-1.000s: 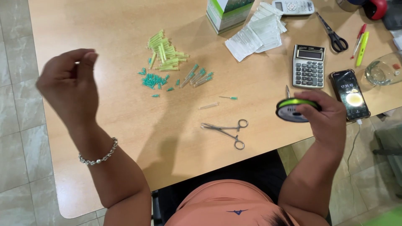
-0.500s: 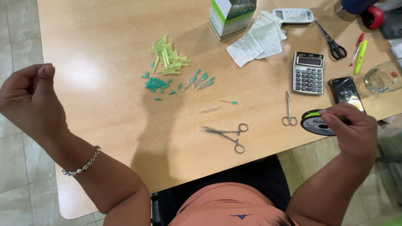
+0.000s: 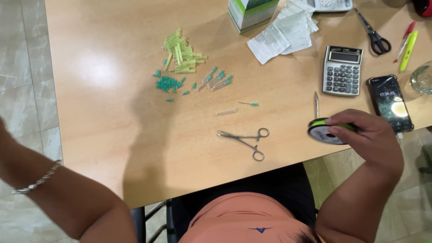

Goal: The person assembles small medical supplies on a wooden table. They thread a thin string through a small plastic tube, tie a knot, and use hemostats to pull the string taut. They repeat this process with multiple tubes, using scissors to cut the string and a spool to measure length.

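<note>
My right hand (image 3: 371, 141) grips a round spool of bright green line (image 3: 325, 132) over the front right edge of the wooden table (image 3: 112, 112). Just behind the spool, the thin tip of a small metal tool (image 3: 316, 103) sticks out. Steel forceps (image 3: 243, 138) lie left of the spool near the front edge. My left forearm with a bead bracelet (image 3: 38, 180) reaches off the left edge, and that hand is out of frame. Further back lie a heap of yellow-green caps (image 3: 180, 56), small teal needle hubs (image 3: 168, 83), a single needle (image 3: 249, 104) and a clear cap (image 3: 226, 111).
At the right stand a grey calculator (image 3: 342, 69), a lit phone (image 3: 390, 102), black scissors (image 3: 373, 36), pens (image 3: 407, 45) and a glass (image 3: 423, 77). A green-and-white box (image 3: 252, 12) and white packets (image 3: 283, 33) sit at the back. Tiled floor lies left.
My left arm has swung out to the left and down until the hand left the frame. My right hand keeps hold of the spool at the table's front right.
</note>
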